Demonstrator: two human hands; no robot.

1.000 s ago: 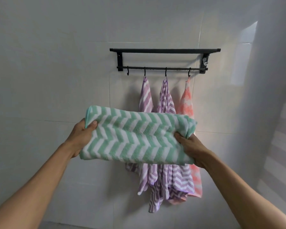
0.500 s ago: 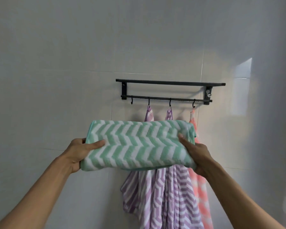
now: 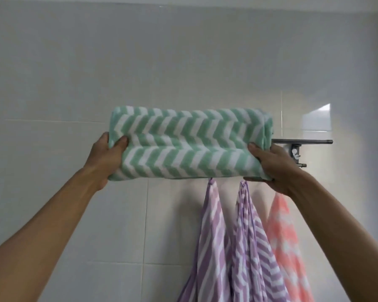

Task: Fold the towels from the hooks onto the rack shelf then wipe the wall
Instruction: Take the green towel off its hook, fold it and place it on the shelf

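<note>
A folded green-and-white zigzag towel (image 3: 188, 142) is held up at the height of the black wall rack (image 3: 303, 141), hiding most of the rack and its hooks. My left hand (image 3: 106, 158) grips the towel's left end, thumb on top. My right hand (image 3: 275, 168) grips its right end from below. Only the rack's right end and bracket show beside the towel. Below hang two purple striped towels (image 3: 212, 236) (image 3: 253, 240) and a pink one (image 3: 282, 232).
The white tiled wall (image 3: 74, 83) fills the view, with a bright window reflection (image 3: 316, 118) at the upper right above the rack's end. The ceiling edge shows along the top.
Both hands have lifted the folded green towel from chest height up to the rack's level, and it now covers most of the rack. The view has tilted upward.
</note>
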